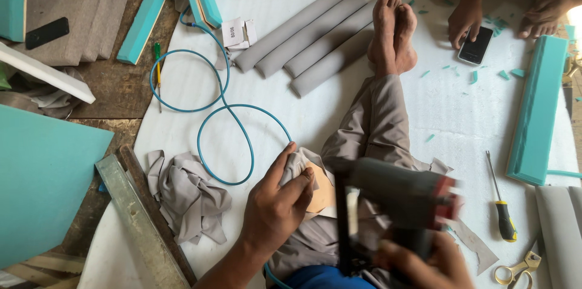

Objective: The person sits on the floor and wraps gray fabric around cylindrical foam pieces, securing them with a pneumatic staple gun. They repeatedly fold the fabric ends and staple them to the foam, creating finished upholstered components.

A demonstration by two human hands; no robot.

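My left hand [276, 204] presses grey fabric [300, 165] over a small tan wooden piece [321, 195] resting on my lap. My right hand [424, 262] grips a dark pneumatic staple gun [394, 195], blurred, just right of that piece. A blue air hose [227, 107] loops across the white foam sheet [200, 65] toward my lap. My legs stretch forward, feet [393, 28] crossed beside several grey upholstered rolls [309, 37].
Crumpled grey cloth [188, 195] lies at my left near a metal bar [139, 222]. A screwdriver [502, 201] and scissors [515, 271] sit at right. Teal padded panels [536, 110] surround the sheet. Another person's hand [464, 22] touches a phone [476, 45] at the far right.
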